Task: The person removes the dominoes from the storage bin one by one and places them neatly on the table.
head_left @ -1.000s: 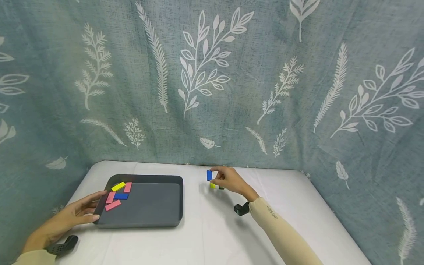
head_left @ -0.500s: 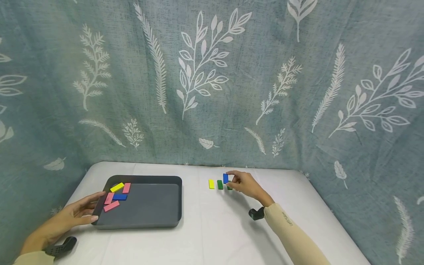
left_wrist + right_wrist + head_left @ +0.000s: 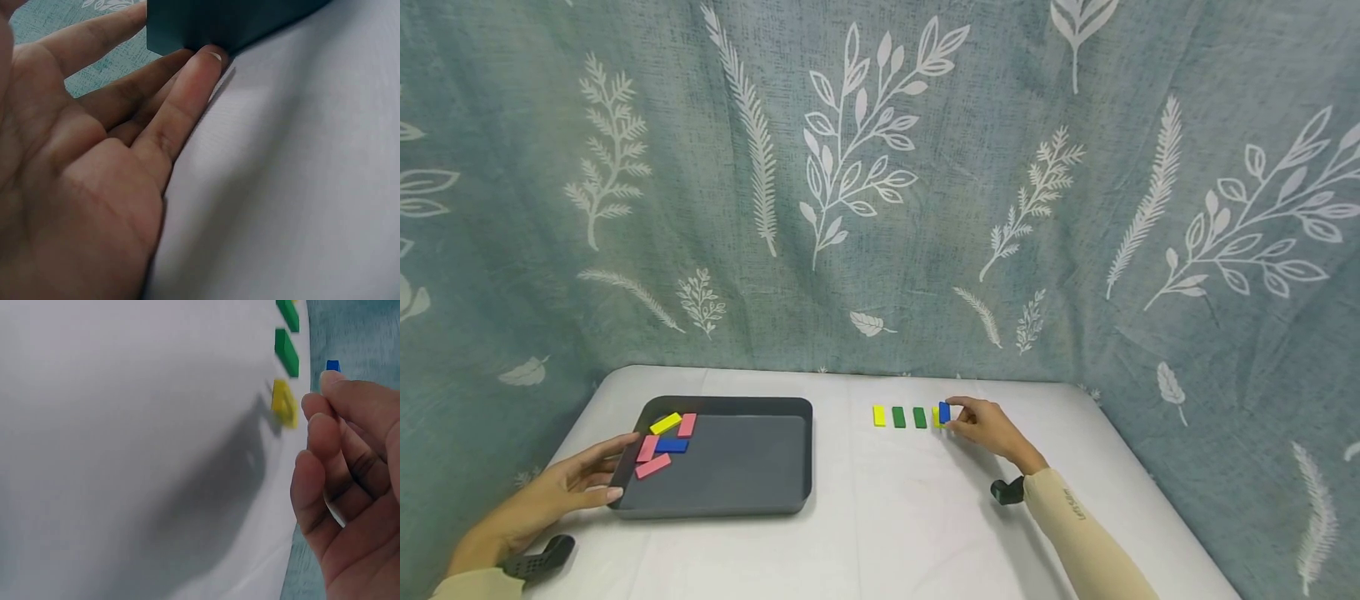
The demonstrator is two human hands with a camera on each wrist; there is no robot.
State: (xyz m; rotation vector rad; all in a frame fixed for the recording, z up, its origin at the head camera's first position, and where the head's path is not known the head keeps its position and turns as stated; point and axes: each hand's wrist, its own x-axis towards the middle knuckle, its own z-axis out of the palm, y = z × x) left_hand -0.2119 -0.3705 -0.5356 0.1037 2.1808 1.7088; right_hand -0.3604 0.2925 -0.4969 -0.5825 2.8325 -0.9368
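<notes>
My right hand pinches a small blue rectangular block between thumb and fingers, above the right end of a row of blocks. Below it in the head view a yellow block is partly covered; the right wrist view shows this yellow block on the cloth, with the blue block mostly behind the fingertips. My left hand rests at the left side of a dark grey tray, its extended fingers and thumb touching the wall. In the left wrist view the fingertips meet the tray's corner.
Further left in the row lie two green blocks and another yellow block. Inside the tray, pink blocks, a blue one and a yellow one lie toward the left. A patterned curtain hangs behind the white-covered table.
My right hand has carried the blue block rightward along the row, from over the left yellow block, past the green ones, to the right yellow block. The left hand stays at the tray.
</notes>
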